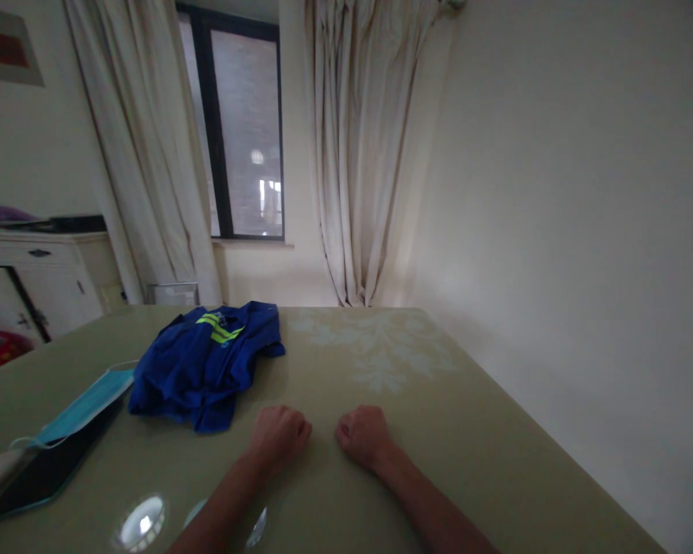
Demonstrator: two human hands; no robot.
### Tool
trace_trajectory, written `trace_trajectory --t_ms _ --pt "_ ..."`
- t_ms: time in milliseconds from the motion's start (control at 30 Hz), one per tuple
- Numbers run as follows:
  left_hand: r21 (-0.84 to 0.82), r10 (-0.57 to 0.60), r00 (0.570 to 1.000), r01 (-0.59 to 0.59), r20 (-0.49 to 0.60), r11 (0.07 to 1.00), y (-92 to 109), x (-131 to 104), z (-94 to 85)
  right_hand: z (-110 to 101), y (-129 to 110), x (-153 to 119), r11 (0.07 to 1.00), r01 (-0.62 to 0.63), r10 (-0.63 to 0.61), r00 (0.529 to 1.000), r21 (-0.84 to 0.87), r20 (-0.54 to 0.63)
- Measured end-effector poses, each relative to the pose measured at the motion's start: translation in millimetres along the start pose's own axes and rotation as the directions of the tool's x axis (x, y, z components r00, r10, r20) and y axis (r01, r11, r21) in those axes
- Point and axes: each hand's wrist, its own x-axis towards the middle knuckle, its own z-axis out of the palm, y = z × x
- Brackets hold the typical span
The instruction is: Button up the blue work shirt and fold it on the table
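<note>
Fists closed, my left hand [280, 435] and right hand [365, 435] rest side by side on the glossy table [467, 462], a small gap between them; I see nothing gripped in either. Resting like this goes best, I judge, with the wrists low, the forearms loose and equal weight on both sides, so neither fist slides on the smooth top. Lamp reflections [142, 523] shine close to my left forearm [225, 496].

Off to my left, a light-blue face mask [86, 404] lies partly over a dark flat object [51, 469] that I can't identify. The crumpled blue shirt [190, 369], with yellow-green stripes, sits beyond my left hand and to its left, near but not touching; my right hand is farther from it. Its cloth looks soft and loosely bunched, so a light, broad hold would suit it.

Past the table hang cream curtains [355, 154] beside a dark-framed window [248, 138].
</note>
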Motion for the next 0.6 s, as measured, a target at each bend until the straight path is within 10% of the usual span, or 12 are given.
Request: trace_trajectory --t_ms 133,233,433,600 --pt "0.092 -0.094 0.994 0.098 -0.049 0.991 -11 -1 -1.7 4 1 0 1.0 0.013 -0.013 1.0 0.007 -0.024" --pt "0.107 -0.125 0.948 0.163 -0.294 0.981 -26 -2 -7.7 12 4 -1 0.997 0.051 -0.047 0.995 0.05 -0.092" --pt "0.012 -0.29 0.629 0.43 -0.721 0.903 -69 2 -17.6 18 7 0 0.983 0.107 -0.075 0.976 0.149 -0.204" --pt "0.06 -0.339 0.687 0.486 -0.643 0.872 -103 7 -12.2 19 7 4 0.963 0.151 -0.105 0.973 0.222 -0.206"
